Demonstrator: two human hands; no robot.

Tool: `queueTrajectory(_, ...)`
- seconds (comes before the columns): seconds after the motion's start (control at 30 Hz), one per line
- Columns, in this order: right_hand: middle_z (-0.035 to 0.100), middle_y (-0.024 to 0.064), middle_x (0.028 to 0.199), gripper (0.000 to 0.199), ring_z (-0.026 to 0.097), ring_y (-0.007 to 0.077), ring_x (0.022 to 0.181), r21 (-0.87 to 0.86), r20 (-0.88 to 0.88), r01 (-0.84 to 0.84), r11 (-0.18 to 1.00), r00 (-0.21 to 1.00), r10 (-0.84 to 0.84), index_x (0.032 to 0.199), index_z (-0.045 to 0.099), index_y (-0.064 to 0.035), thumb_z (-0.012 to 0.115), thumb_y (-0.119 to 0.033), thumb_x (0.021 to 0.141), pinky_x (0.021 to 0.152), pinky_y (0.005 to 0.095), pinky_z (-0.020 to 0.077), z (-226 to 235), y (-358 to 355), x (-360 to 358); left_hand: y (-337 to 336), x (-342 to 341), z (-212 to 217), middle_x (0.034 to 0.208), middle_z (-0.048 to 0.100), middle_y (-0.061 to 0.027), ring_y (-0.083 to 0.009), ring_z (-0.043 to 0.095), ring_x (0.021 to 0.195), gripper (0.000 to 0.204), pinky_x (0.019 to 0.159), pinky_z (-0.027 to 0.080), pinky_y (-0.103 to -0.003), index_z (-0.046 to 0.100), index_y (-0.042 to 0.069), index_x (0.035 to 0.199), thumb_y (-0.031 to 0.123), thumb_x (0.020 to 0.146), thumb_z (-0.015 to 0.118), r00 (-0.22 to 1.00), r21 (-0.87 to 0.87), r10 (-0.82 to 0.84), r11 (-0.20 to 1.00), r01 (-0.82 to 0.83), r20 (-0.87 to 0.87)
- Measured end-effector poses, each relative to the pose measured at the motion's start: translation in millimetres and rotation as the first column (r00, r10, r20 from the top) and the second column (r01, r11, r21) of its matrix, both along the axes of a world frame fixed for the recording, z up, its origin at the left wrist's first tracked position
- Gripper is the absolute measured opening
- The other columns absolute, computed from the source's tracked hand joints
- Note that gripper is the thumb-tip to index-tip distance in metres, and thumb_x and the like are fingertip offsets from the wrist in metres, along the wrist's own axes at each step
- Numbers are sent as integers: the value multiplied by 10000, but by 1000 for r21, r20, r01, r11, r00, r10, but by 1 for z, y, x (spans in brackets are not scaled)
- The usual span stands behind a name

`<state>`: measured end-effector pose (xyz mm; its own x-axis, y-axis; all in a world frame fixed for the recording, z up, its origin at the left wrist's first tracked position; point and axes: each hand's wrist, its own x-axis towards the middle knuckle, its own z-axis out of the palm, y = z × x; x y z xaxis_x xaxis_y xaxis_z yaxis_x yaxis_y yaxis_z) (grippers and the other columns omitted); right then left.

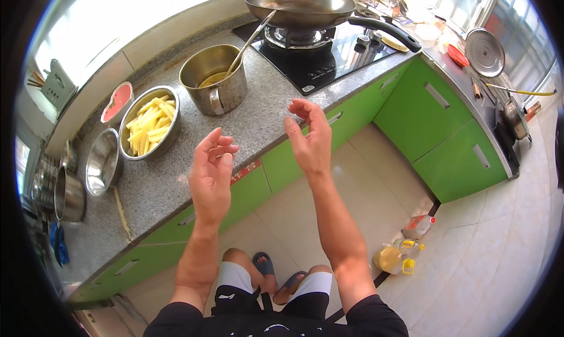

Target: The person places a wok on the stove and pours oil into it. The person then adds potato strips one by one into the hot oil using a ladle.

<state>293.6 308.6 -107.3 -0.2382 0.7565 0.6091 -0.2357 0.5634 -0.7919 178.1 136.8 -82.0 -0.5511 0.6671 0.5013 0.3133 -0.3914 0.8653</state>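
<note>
Both my hands hang in the air before the grey stone counter (267, 116), apart from each other. My left hand (212, 175) has its fingers loosely curled and spread, with nothing in it. Likewise bare, my right hand (309, 136) has its thumb apart from its bent fingers. Beyond them stands a metal pot (228, 96) with a little yellowish liquid and a long-handled utensil (251, 43) leaning out of it. To its left, a steel bowl (170, 138) holds cut potato strips (151, 125). A wok (299, 8) sits on the gas stove (317, 66).
An unfilled steel bowl (104, 161) and a steel pot (69, 196) stand at the left. Behind the potatoes lies a red-and-white dish (117, 102). The wok's black handle (388, 32) juts rightward. Plastic oil bottles (389, 259) stand on the floor. Green cabinets (432, 102) turn the corner at right.
</note>
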Motion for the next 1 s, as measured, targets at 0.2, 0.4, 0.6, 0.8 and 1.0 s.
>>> queueTrajectory(0.2,667,115,1024,337,649,225,955,-1,-13,-18,1000,1000,18,1162,619,12,714,-139,876,875,340,505,1,15,-19,3,-8,2,1257,572,-111,-161,594,1078,458,961,478,-313,444,-13,1425,21,979,540,998,-76,42,996,-46,-54)
queueTrajectory(0.4,670,109,1014,340,652,214,938,9,2,15,1000,1000,-15,1165,619,19,714,-138,879,858,332,510,-2,9,-18,-1,-9,-3,1267,567,-121,-160,592,1080,466,950,486,-295,458,-35,1406,23,961,583,1000,-68,24,997,-22,18)
queueTrajectory(0.6,670,95,1021,354,647,190,947,-47,-23,-23,999,999,22,1175,619,17,727,-138,875,845,325,510,-7,9,-18,-2,-15,-4,1276,561,-121,-158,591,1078,461,942,483,-282,460,-39,1402,19,961,583,998,-85,6,996,-1,58)
queueTrajectory(0.8,676,91,1016,376,649,186,947,-137,-91,-75,988,994,63,1193,612,12,733,-139,870,849,314,514,-5,10,-18,-2,-14,-3,1268,568,-126,-171,594,1098,456,988,473,-305,453,-44,1408,15,971,569,998,-104,6,995,0,62)
queueTrajectory(1.0,679,90,1020,380,649,179,948,-196,-46,-63,979,997,56,1192,610,16,734,-150,873,859,307,512,0,10,-18,1,-13,-1,1257,563,-125,-163,599,1070,470,975,480,-301,431,-40,1421,-7,967,552,989,-107,27,994,-11,145)
